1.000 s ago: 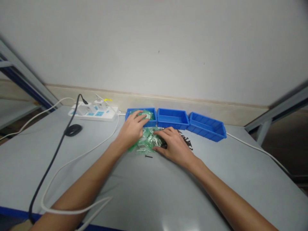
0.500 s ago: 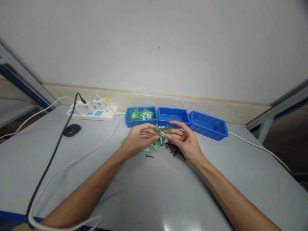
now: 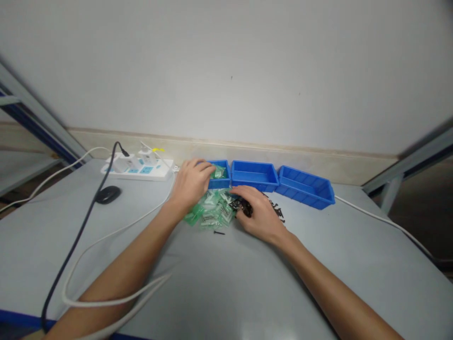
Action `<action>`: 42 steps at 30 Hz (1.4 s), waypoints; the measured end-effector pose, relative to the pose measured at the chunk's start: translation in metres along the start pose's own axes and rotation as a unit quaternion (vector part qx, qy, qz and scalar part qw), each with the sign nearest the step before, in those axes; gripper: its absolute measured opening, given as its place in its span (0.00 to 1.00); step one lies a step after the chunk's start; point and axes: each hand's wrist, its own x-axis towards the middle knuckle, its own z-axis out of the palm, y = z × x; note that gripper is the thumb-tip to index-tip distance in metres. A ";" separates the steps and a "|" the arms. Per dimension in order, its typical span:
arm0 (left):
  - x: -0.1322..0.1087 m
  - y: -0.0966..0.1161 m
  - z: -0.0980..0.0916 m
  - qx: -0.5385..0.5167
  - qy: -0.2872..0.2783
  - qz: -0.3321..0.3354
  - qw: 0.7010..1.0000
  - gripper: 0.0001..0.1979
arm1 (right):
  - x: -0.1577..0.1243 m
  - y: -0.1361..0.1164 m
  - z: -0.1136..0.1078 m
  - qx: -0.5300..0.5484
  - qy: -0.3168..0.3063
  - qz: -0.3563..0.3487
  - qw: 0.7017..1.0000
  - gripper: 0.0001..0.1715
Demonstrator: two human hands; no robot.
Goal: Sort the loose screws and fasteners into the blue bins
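My left hand [image 3: 193, 182] reaches over the left blue bin [image 3: 221, 182], its fingers curled together at a small green-tinted plastic bag [image 3: 213, 172]. Its thumb is mostly hidden. More such bags [image 3: 220, 172] lie inside that bin. My right hand [image 3: 260, 212] arches over a heap of dark screws [image 3: 278, 211], thumb and fingers apart with screws [image 3: 244, 206] between them. A pile of green bags [image 3: 215, 210] with small pale pieces inside lies between my hands. One dark screw [image 3: 219, 232] lies alone in front of the pile.
A middle blue bin [image 3: 255, 185] and a right blue bin [image 3: 306, 196] stand along the wall. At the left are a white power strip [image 3: 159, 171], a black computer mouse [image 3: 108, 194] and a dark cable [image 3: 82, 222]. White cable loops [image 3: 116, 302] cross my left forearm.
My hands have parted from the green bag they held together. The left has moved left to the left bin; the right has come down over the screws.
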 end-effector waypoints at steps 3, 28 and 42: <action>-0.003 -0.001 0.009 0.012 -0.075 0.010 0.997 0.20 | 0.000 -0.001 0.005 -0.052 -0.038 -0.015 0.998 0.34; -0.029 0.048 -0.004 -0.613 -0.108 -0.224 0.750 0.21 | -0.014 0.008 0.001 0.470 0.101 0.240 0.844 0.17; 0.027 0.000 0.001 -0.152 0.031 -0.005 0.988 0.14 | -0.008 0.008 -0.012 0.467 0.158 0.245 0.835 0.18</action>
